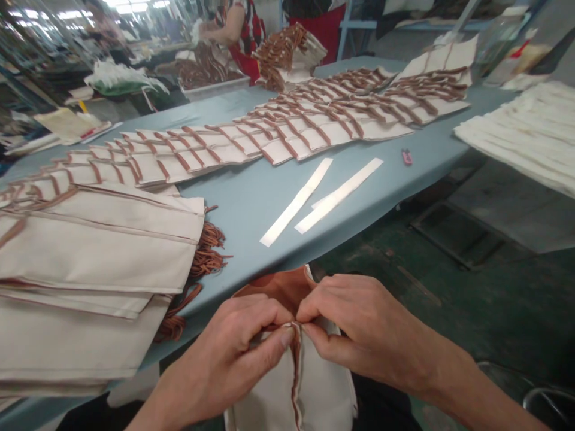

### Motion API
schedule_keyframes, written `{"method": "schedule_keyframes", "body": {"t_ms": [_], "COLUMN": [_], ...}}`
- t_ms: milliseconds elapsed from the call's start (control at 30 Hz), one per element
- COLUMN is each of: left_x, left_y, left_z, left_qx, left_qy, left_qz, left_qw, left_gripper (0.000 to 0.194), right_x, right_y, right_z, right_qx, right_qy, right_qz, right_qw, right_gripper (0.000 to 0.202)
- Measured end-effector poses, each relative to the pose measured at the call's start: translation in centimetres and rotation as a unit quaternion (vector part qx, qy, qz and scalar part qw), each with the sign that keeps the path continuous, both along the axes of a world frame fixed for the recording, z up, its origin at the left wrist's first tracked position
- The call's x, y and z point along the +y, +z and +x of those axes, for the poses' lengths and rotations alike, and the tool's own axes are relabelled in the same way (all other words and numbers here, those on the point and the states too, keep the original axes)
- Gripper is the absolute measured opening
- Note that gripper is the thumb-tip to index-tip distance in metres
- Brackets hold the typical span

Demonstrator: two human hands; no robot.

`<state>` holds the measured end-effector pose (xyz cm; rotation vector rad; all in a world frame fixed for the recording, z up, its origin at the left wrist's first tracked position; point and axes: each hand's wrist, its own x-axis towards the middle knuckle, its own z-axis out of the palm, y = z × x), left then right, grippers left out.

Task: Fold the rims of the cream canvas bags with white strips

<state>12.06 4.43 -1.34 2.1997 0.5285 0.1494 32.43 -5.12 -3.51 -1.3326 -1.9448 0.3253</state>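
A cream fabric piece (321, 383) with a brown inner side and a brown-edged seam down its middle hangs in front of me, off the table's near edge. My left hand (251, 341) pinches its top edge between thumb and forefinger, just left of the seam. Close against it, my right hand (354, 326) pinches the same edge on the other side, the fingertips nearly touching. Both hands are closed on the fabric. The brown side (274, 284) shows behind the fingers. What lies right under the fingertips is hidden.
On the blue-grey table (233, 209) lie white strips (299, 200), a small pink tool (406, 157) and long overlapping rows of brown-edged cream pieces (309, 123). A stack of larger cream pieces (108, 239) with brown cords is at left. White cloth (530, 129) sits at right. A person (238, 30) works behind.
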Motion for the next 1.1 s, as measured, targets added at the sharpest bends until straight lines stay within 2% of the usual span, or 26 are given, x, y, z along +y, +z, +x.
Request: {"method": "schedule_keyframes", "body": {"t_ms": [100, 200, 367, 467, 667, 733, 833, 967, 1033, 1100], "left_x": [-0.1, -0.4, -0.6, -0.4, 0.3, 0.3, 0.3, 0.0, -0.1, 0.1], "left_y": [0.2, 0.4, -0.2, -0.6, 0.3, 0.3, -0.2, -0.7, -0.6, -0.2], "left_z": [0.1, 0.4, 0.4, 0.2, 1.0, 1.4, 2.1, 2.3, 2.2, 2.1], "left_qx": [-0.002, 0.002, 0.006, 0.011, 0.001, -0.005, -0.022, -0.094, -0.118, -0.125], "left_qy": [-0.002, 0.003, 0.029, 0.04, 0.025, 0.026, 0.027, 0.048, 0.064, 0.085], "left_qz": [0.008, 0.012, -0.028, -0.025, 0.121, 0.139, 0.082, -0.003, -0.001, 0.017], "left_qw": [1.0, 1.0, 0.999, 0.999, 0.992, 0.99, 0.996, 0.994, 0.991, 0.988], "left_gripper": [0.028, 0.027, 0.028, 0.029, 0.014, 0.015, 0.018, 0.026, 0.028, 0.028], "right_x": [-0.1, 0.1, 0.8, 1.0, 1.0, 1.0, 0.8, 0.9, 1.1, 1.5], "right_y": [0.0, 0.1, -0.4, -0.3, 0.2, 0.1, 0.0, 0.3, 0.5, 0.7], "right_z": [-0.1, 0.0, 0.1, -0.2, -0.5, -0.4, -0.1, 0.2, 0.1, -0.1], "right_qx": [-0.037, -0.007, 0.135, 0.146, 0.07, 0.054, 0.066, 0.081, 0.04, 0.012], "right_qy": [-0.015, -0.016, -0.024, -0.016, -0.018, -0.024, -0.021, -0.024, -0.02, -0.009], "right_qz": [0.027, 0.019, -0.121, -0.17, -0.099, -0.088, -0.096, -0.146, -0.116, -0.068], "right_qw": [0.999, 1.0, 0.983, 0.974, 0.992, 0.994, 0.993, 0.986, 0.992, 0.998], "right_gripper": [0.017, 0.016, 0.012, 0.011, 0.013, 0.014, 0.013, 0.011, 0.003, 0.009]}}
